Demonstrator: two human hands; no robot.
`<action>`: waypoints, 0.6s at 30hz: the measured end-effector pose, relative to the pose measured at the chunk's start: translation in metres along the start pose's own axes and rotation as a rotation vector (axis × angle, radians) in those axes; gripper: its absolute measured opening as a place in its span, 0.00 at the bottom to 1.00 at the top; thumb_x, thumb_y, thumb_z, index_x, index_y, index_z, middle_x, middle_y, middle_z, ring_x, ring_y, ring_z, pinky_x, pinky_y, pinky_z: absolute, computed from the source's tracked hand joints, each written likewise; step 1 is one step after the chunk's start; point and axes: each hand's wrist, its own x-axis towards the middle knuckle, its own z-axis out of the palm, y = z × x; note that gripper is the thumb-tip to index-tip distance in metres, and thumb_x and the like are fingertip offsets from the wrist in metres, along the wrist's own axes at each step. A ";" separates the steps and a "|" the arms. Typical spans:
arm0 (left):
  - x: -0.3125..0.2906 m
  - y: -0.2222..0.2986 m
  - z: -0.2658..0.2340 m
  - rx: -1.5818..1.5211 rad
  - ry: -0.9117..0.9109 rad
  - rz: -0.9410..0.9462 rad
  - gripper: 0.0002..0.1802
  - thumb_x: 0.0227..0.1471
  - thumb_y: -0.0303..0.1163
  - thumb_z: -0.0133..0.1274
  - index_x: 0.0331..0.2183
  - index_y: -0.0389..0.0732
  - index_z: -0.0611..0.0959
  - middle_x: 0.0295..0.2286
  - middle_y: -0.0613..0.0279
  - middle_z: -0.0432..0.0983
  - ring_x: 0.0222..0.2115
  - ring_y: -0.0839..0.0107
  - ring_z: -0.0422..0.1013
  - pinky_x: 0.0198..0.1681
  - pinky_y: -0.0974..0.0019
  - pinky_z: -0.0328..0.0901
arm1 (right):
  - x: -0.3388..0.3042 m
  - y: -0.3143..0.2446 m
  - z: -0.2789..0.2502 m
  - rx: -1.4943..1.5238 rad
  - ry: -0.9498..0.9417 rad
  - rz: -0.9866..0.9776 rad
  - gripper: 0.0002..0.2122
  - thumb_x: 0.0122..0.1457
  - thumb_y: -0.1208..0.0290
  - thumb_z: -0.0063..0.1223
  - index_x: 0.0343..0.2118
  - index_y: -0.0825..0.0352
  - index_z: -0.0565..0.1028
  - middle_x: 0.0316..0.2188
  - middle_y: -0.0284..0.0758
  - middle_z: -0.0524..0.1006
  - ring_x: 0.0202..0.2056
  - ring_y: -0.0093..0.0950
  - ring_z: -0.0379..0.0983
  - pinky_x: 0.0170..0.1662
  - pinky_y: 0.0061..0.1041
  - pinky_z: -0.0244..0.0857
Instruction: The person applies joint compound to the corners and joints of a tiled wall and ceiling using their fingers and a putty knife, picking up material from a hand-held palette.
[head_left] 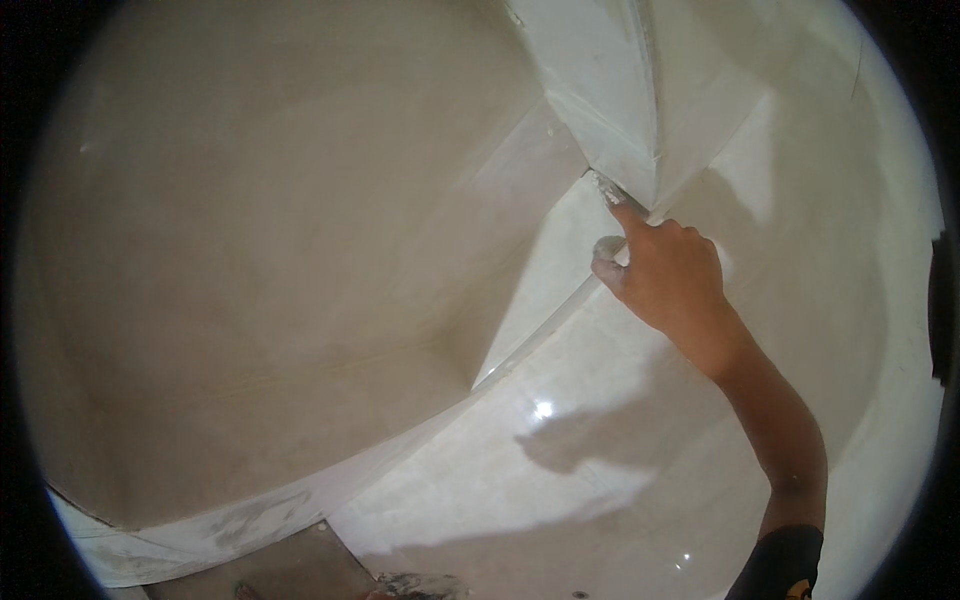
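My right hand (675,268) reaches in from the lower right, its index finger stretched along a seam where pale glossy panels meet. White paste (606,188) coats that fingertip and touches the joint. The thumb stands apart from the index finger, smeared grey; a rounded grey patch (606,247) lies at its tip, and I cannot make out whether it is paste or skin. The remaining fingers curl under and are partly hidden. No left hand shows clearly. A mottled grey and white shape (425,583) is cut off by the lower edge, its kind unclear.
A raised pale ledge (535,340) curves down from the seam to the lower left, around a large beige recessed surface (270,220). Grey smears mark the ledge's lower left face (250,515). A brown floor tile (290,565) borders the white glossy surface (470,500).
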 end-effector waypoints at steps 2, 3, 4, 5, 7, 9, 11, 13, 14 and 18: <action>0.000 0.003 0.000 0.003 -0.003 0.003 0.34 0.56 0.55 0.40 0.50 0.34 0.67 0.45 0.49 0.70 0.45 0.53 0.69 0.50 0.47 0.64 | -0.013 -0.005 -0.005 -0.048 -0.027 0.066 0.23 0.53 0.58 0.50 0.51 0.63 0.68 0.18 0.43 0.75 0.24 0.41 0.75 0.28 0.39 0.69; -0.002 0.006 -0.001 0.006 0.000 0.005 0.34 0.56 0.55 0.40 0.50 0.34 0.67 0.45 0.49 0.70 0.45 0.53 0.69 0.50 0.47 0.64 | -0.020 -0.009 -0.009 -0.065 -0.041 0.099 0.23 0.53 0.58 0.49 0.51 0.64 0.68 0.18 0.43 0.75 0.24 0.41 0.76 0.28 0.39 0.69; -0.004 0.006 -0.001 0.006 0.004 0.010 0.34 0.56 0.55 0.40 0.50 0.34 0.67 0.45 0.49 0.70 0.45 0.53 0.69 0.50 0.47 0.64 | -0.024 -0.011 -0.013 -0.072 -0.094 0.123 0.24 0.53 0.58 0.50 0.51 0.64 0.68 0.18 0.43 0.75 0.24 0.41 0.76 0.28 0.38 0.69; -0.004 0.009 -0.002 0.006 0.010 0.013 0.34 0.56 0.55 0.40 0.50 0.34 0.67 0.45 0.49 0.70 0.45 0.53 0.69 0.50 0.47 0.64 | -0.027 -0.013 -0.016 -0.077 -0.146 0.147 0.24 0.53 0.58 0.50 0.51 0.65 0.68 0.18 0.43 0.75 0.24 0.41 0.76 0.28 0.38 0.69; -0.001 0.010 -0.002 0.017 -0.002 0.007 0.34 0.56 0.55 0.40 0.50 0.34 0.67 0.45 0.49 0.70 0.45 0.53 0.69 0.50 0.47 0.64 | -0.027 -0.012 -0.019 -0.024 -0.139 0.100 0.24 0.53 0.57 0.49 0.51 0.65 0.68 0.18 0.43 0.75 0.24 0.41 0.75 0.28 0.37 0.69; 0.001 0.009 -0.002 0.022 -0.010 0.004 0.34 0.56 0.55 0.40 0.50 0.34 0.67 0.46 0.49 0.70 0.45 0.53 0.69 0.50 0.47 0.64 | -0.018 -0.021 -0.015 0.101 -0.021 -0.051 0.24 0.53 0.57 0.48 0.51 0.64 0.68 0.18 0.43 0.75 0.22 0.41 0.74 0.27 0.36 0.68; 0.003 0.008 -0.005 0.028 -0.023 0.000 0.34 0.56 0.55 0.40 0.50 0.34 0.67 0.46 0.49 0.70 0.45 0.53 0.69 0.50 0.47 0.64 | -0.001 -0.025 -0.003 0.131 0.037 -0.055 0.24 0.53 0.56 0.48 0.51 0.64 0.68 0.17 0.42 0.75 0.21 0.40 0.74 0.27 0.36 0.67; 0.002 0.011 -0.005 0.036 -0.015 0.001 0.34 0.56 0.55 0.40 0.50 0.34 0.67 0.46 0.49 0.70 0.45 0.53 0.69 0.50 0.47 0.64 | 0.007 -0.018 0.001 0.120 0.057 -0.046 0.24 0.53 0.56 0.49 0.51 0.64 0.68 0.16 0.41 0.75 0.21 0.40 0.74 0.26 0.36 0.68; 0.002 0.013 -0.003 0.038 -0.016 -0.005 0.34 0.56 0.55 0.39 0.50 0.34 0.67 0.46 0.49 0.70 0.45 0.53 0.69 0.50 0.47 0.64 | 0.006 -0.009 -0.001 0.086 0.041 -0.025 0.25 0.54 0.55 0.49 0.51 0.65 0.68 0.16 0.41 0.75 0.22 0.39 0.75 0.26 0.35 0.68; -0.006 0.021 0.007 0.042 0.003 -0.009 0.33 0.56 0.53 0.39 0.50 0.33 0.67 0.46 0.49 0.70 0.45 0.53 0.69 0.50 0.47 0.64 | -0.027 0.000 -0.017 -0.037 -0.044 0.090 0.25 0.53 0.54 0.49 0.50 0.67 0.68 0.16 0.39 0.74 0.21 0.38 0.74 0.25 0.34 0.68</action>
